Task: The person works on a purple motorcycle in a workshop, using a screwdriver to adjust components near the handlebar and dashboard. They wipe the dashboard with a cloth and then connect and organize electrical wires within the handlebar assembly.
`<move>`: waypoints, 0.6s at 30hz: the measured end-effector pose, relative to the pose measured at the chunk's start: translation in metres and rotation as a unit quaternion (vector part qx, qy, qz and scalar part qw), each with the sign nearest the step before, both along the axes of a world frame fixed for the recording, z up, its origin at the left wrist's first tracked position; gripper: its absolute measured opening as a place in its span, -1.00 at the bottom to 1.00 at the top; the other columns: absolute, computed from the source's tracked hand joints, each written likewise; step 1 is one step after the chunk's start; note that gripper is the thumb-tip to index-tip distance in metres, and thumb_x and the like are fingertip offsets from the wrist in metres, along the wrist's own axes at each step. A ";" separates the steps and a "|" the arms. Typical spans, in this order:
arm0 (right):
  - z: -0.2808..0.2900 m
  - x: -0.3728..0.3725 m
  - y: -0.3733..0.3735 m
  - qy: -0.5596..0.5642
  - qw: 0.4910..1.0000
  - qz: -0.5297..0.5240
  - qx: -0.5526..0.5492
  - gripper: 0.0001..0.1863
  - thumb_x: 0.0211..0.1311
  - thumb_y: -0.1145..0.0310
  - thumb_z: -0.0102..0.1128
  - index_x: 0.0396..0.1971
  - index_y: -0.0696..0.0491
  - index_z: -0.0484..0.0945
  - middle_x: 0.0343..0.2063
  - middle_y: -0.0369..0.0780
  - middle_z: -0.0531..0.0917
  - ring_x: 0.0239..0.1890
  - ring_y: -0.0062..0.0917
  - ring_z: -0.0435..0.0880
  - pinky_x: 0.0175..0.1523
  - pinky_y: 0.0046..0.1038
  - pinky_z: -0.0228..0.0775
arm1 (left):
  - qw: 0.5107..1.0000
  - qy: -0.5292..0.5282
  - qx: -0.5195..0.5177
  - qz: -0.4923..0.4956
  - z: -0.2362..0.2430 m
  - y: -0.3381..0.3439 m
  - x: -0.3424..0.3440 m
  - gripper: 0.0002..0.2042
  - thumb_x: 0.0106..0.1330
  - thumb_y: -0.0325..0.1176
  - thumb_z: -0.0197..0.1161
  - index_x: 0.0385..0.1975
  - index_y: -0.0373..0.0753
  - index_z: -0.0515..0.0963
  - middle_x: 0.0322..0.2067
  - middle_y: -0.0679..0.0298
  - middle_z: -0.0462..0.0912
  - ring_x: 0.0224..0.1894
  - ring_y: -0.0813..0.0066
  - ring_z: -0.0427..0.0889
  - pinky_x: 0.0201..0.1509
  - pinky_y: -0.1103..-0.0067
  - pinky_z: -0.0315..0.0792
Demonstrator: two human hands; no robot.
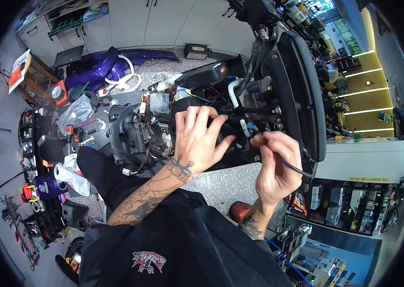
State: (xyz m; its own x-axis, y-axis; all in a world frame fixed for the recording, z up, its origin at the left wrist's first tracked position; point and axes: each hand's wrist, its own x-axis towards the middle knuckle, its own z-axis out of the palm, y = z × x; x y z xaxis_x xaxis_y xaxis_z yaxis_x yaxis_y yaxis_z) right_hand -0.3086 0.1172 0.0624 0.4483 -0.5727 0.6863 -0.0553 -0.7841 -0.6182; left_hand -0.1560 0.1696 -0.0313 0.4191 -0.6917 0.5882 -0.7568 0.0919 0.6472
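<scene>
A partly stripped scooter with bare wiring and black plastic lies before me. My left hand point(196, 136) rests over a dark part in its middle, thumb and index finger apart, and seems to grip nothing. To the right, my right hand point(279, 167) is closed, thumb and fingertips pinched on a black cable point(294, 169) that bends past the fingers toward the black side panel point(302, 95). Between the hands, a light metal bracket point(244, 127) and a blue connector sit among dark wires. What lies beneath my left palm is hidden.
Purple body panels point(99, 71) and a white hose point(132, 79) lie on the floor at the far left. A red-and-black cordless drill point(70, 133), a clear plastic bag point(76, 114) and loose tools are nearer. Parts shelves point(350, 205) stand at the right.
</scene>
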 end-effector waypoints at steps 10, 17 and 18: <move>-0.024 0.015 0.003 0.052 0.984 -0.168 -0.017 -0.78 0.42 0.71 0.37 0.01 0.31 0.74 -0.04 -0.01 0.85 0.00 -0.46 0.84 0.15 -0.48 0.71 | 0.998 0.009 -0.010 0.063 -0.002 -0.016 -0.014 -0.61 0.10 -0.19 0.61 -0.08 -0.14 0.75 -0.07 0.34 0.67 0.08 0.28 0.57 0.16 0.21 0.23; -0.030 0.021 -0.011 0.092 0.980 -0.174 -0.033 -0.80 0.40 0.71 0.40 -0.03 0.26 0.79 -0.10 -0.11 0.87 -0.07 -0.55 0.83 0.06 -0.56 0.68 | 0.997 -0.021 0.015 0.066 -0.007 -0.028 -0.020 -0.66 0.12 -0.32 0.54 -0.10 -0.23 0.69 -0.14 0.30 0.62 0.05 0.29 0.58 0.14 0.24 0.29; -0.028 0.022 -0.013 0.106 0.974 -0.190 -0.066 -0.79 0.31 0.73 0.42 -0.10 0.24 0.81 -0.18 -0.11 0.87 -0.16 -0.48 0.83 -0.01 -0.50 0.69 | 0.996 -0.046 0.011 0.075 -0.008 -0.028 -0.020 -0.72 0.15 -0.33 0.46 -0.14 -0.23 0.69 -0.18 0.30 0.59 0.02 0.31 0.57 0.14 0.26 0.30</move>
